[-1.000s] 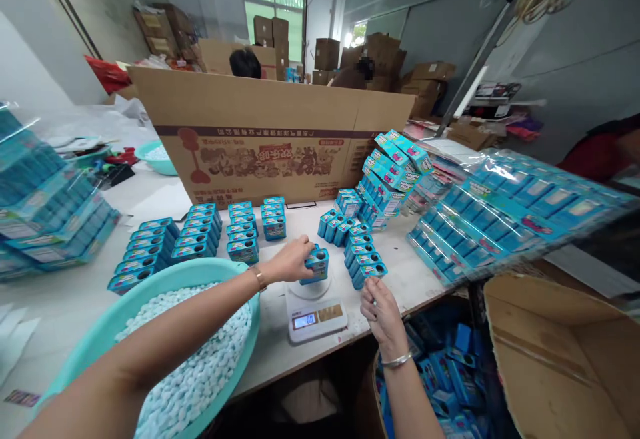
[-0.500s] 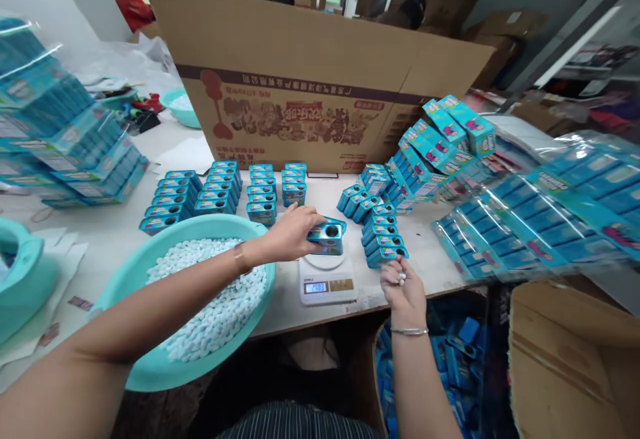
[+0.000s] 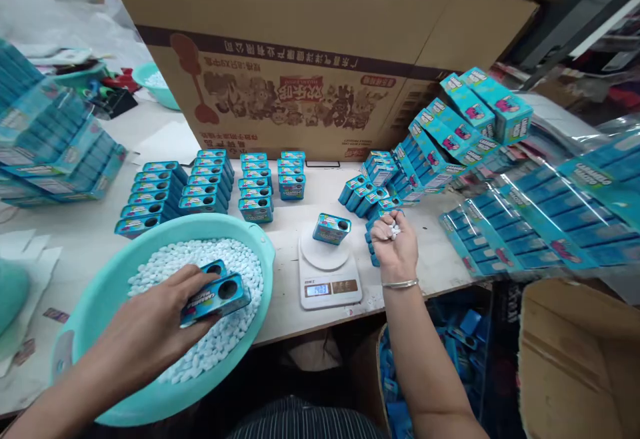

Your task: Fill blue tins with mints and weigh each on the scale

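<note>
My left hand [image 3: 150, 325] grips a small blue tin [image 3: 216, 297] with a round hole in its top, held over the white candies [image 3: 200, 272] in the teal basin [image 3: 150, 399]; a second tin shows just behind it. Another blue tin [image 3: 331, 229] stands on the white digital scale [image 3: 327, 271]. My right hand [image 3: 395, 249] hovers just right of the scale, fingers closed around a few white candies [image 3: 394, 229].
Rows of blue tins [image 3: 200, 185] stand behind the basin, more [image 3: 367, 195] to the right of the scale. A large cardboard box [image 3: 310, 65] walls the back. Wrapped blue packs [image 3: 540, 219] lie right, stacks [image 3: 45, 139] left. An open carton [image 3: 575, 359] sits lower right.
My left hand left a tin on the scale and drew back to the basin, now holding a tin there. My right hand rose beside the scale. The camera tilted down.
</note>
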Demonstrator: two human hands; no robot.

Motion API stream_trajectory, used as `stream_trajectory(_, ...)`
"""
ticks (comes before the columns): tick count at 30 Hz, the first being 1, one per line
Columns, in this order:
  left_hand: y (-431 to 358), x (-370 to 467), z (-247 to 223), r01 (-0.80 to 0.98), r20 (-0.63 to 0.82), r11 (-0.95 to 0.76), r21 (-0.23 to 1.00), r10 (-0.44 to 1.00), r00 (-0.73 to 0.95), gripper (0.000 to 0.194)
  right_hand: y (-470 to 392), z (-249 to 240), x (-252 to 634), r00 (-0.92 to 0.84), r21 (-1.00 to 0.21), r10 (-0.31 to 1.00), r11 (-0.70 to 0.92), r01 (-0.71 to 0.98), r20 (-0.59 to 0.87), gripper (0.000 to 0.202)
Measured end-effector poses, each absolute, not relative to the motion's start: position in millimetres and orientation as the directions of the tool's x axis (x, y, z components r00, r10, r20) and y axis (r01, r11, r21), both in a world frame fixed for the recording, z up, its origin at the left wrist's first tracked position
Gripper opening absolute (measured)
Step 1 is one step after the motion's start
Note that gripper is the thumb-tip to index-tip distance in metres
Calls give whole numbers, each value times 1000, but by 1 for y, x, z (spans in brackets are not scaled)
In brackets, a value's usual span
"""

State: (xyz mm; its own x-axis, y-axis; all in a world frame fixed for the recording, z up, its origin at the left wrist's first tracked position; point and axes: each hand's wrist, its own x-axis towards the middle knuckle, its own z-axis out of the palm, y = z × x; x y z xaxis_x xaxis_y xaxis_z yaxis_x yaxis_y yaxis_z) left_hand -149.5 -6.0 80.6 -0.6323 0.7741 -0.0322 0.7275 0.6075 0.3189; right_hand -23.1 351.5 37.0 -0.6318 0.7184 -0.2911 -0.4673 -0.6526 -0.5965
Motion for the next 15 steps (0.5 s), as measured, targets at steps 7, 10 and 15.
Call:
stream_trajectory(7, -24, -142, 40, 757, 84, 634, 158, 755, -650, 31, 345, 47, -59, -560, -601, 760, -626, -497, -329, 24)
stream_trajectory(10, -13, -147, 55, 775, 72, 580, 250, 787, -612, 47, 339, 47, -69, -522, -627, 790, -590, -508, -321, 22)
stream_trajectory(15, 69, -164, 88, 826, 32, 326, 459, 923, -382, 67, 331, 45, -81, -446, -710, 856, -484, -511, -262, 22)
